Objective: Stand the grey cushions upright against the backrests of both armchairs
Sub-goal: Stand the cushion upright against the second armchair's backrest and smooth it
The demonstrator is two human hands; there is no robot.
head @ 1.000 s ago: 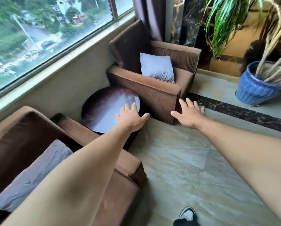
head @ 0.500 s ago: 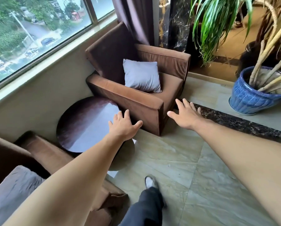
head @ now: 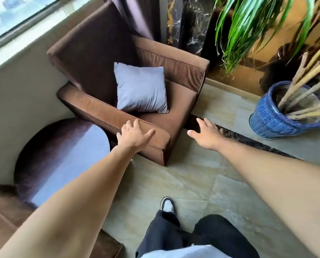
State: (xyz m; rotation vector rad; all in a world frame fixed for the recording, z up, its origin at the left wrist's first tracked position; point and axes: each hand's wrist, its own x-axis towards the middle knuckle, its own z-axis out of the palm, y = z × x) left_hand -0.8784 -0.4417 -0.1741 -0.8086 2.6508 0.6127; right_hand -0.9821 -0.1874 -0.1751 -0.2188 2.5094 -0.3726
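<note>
A grey cushion [head: 141,89] leans upright on the seat of the far brown armchair [head: 174,67], resting against its dark backrest and the near armrest. My left hand [head: 134,135] hovers open over the front end of that armrest, fingers spread. My right hand [head: 206,134] is open too, held out in front of the chair's seat edge above the floor. Neither hand touches the cushion. Only a corner of the near armchair [head: 5,216] shows at the bottom left, and its cushion is out of view.
A round dark side table [head: 49,155] stands between the two armchairs under the window wall. A blue pot [head: 269,120] with a tall plant stands on the floor to the right. Curtains hang behind the far chair. My legs and a shoe [head: 167,204] are below.
I have stepped closer to the far armchair, which now fills the view. Both hands moved forward toward it. The near armchair and its cushion slid out of view at the lower left.
</note>
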